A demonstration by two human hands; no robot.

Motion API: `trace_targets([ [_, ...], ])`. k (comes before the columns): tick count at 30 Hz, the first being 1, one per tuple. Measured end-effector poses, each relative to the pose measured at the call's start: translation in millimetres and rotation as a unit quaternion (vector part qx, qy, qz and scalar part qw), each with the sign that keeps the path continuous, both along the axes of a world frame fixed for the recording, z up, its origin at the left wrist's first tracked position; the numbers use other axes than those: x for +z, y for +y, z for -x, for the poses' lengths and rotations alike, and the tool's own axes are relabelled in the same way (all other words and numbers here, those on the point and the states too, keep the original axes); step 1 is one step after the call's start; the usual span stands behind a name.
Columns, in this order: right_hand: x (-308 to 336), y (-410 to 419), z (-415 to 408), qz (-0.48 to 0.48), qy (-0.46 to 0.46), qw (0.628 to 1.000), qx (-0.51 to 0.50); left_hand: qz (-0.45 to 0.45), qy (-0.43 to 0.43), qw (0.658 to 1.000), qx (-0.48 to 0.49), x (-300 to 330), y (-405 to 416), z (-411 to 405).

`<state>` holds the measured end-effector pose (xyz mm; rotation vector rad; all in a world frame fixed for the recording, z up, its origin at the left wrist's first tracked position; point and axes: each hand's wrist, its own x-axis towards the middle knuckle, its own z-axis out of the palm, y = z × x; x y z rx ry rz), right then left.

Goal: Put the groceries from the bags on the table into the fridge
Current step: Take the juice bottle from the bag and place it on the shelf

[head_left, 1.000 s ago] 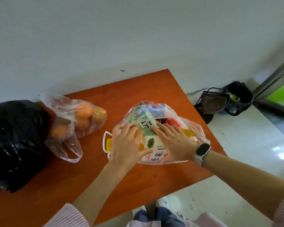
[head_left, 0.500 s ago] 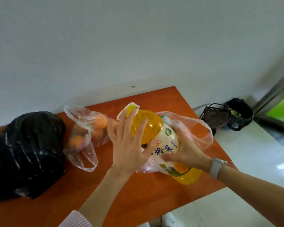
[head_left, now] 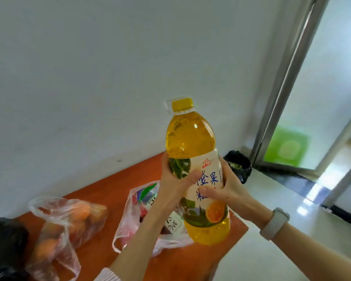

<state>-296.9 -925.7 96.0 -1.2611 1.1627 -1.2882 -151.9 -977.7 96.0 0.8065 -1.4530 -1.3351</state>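
A large bottle of orange juice point(head_left: 193, 138) with a yellow cap and a white label stands upright in the air above the table's right end. My left hand point(head_left: 175, 182) grips its left side and my right hand point(head_left: 229, 189) grips its right side, thumbs across the label. Below it on the orange table point(head_left: 101, 191) lies an open clear bag point(head_left: 128, 230) with colourful packets inside. A second clear bag point(head_left: 69, 222) holding oranges lies further left. A black bag point(head_left: 4, 246) sits at the left edge. No fridge is in view.
A white wall runs behind the table. On the floor to the right stands a black bin point(head_left: 238, 165) near a metal door frame point(head_left: 286, 74). Pale floor tiles point(head_left: 292, 240) stretch to the right of the table.
Both hands have lifted the juice bottle out of the clear bag and turned it upright, well above the table. The view has swung up and to the right.
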Motion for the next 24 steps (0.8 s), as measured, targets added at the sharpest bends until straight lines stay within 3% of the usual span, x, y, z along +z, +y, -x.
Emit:
trace_targets([
  [7,39,137,104,0.058,0.036,0.99,-0.125,0.072,0.01,0.993,-0.095,46,97,130],
  [12,54,287,189,0.066,0.058,0.963,-0.255,0.059,0.034,0.973,-0.222,59,220,246],
  [19,41,513,276,0.042,0.058,0.884,-0.462,0.031,0.003,0.9,-0.434,48,416,393],
  [24,35,620,326,0.014,0.058,0.824,-0.563,0.029,-0.019,0.828,-0.559,41,518,481],
])
